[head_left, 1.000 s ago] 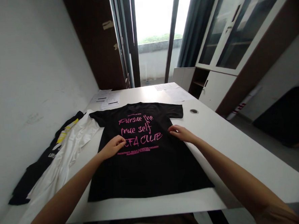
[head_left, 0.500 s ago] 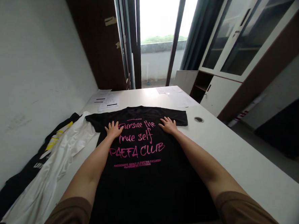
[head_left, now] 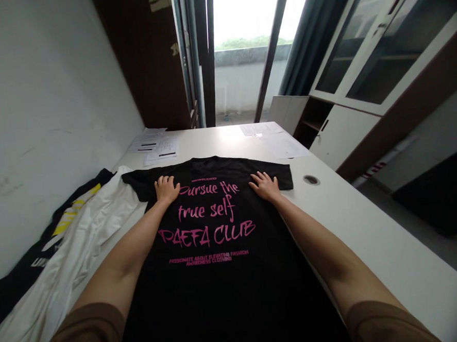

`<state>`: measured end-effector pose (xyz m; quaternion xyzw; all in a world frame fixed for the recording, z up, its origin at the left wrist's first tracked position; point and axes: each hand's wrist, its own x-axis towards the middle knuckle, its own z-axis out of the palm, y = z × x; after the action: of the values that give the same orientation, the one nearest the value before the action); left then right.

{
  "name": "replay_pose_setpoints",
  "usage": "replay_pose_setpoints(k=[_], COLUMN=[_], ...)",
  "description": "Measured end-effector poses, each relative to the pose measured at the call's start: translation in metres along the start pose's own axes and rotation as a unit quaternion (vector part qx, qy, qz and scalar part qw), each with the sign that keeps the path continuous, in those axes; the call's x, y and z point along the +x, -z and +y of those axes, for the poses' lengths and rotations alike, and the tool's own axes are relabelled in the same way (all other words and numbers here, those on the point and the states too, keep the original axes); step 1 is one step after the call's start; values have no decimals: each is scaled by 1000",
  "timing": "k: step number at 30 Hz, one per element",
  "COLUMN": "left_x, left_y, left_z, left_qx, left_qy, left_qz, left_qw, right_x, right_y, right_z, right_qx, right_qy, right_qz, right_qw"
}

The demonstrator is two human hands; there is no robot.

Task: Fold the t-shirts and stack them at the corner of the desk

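A black T-shirt (head_left: pixel 220 290) with pink lettering lies spread flat on the white table (head_left: pixel 372 234), its collar toward the far end. My left hand (head_left: pixel 166 189) rests on its upper left part, near the sleeve and beside the first line of print. On the upper right part, close to the other sleeve, my right hand (head_left: pixel 265 186) lies with its fingers spread. Both hands press on the cloth from above and neither grips it. The shirt's near hem is out of view.
Along the wall at left lie a white garment (head_left: pixel 71 258) and a black garment with yellow print (head_left: pixel 47 244). Paper sheets (head_left: pixel 161 148) and further papers (head_left: pixel 276 139) sit at the far end. A cable hole (head_left: pixel 311 180) is right of the shirt. Cabinets (head_left: pixel 350 132) stand beyond.
Both hands have slid slightly outward over the shirt, farther apart from each other. The view has moved a little, and the shirt's near hem has dropped out of sight.
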<state>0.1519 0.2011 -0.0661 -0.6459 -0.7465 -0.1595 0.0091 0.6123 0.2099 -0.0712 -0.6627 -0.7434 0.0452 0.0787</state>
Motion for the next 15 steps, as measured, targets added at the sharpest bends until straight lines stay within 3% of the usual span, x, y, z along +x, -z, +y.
replay_pose_setpoints(k=[2,9,15], left_x=[14,73,98], left_y=[4,9,5], left_z=[-3,-22,-34], left_qx=[-16,-41,-14], left_qy=[22,73,155], left_qz=[21,-49,-65], left_qw=[999,995,986], right_x=[-4,-14,-12], right_y=[-3,-5,-6], right_z=[0,2,7], right_qx=[-9,-14,-3], right_qy=[1,16,23], right_qz=[19,38,36], right_qw=[1000,999,999])
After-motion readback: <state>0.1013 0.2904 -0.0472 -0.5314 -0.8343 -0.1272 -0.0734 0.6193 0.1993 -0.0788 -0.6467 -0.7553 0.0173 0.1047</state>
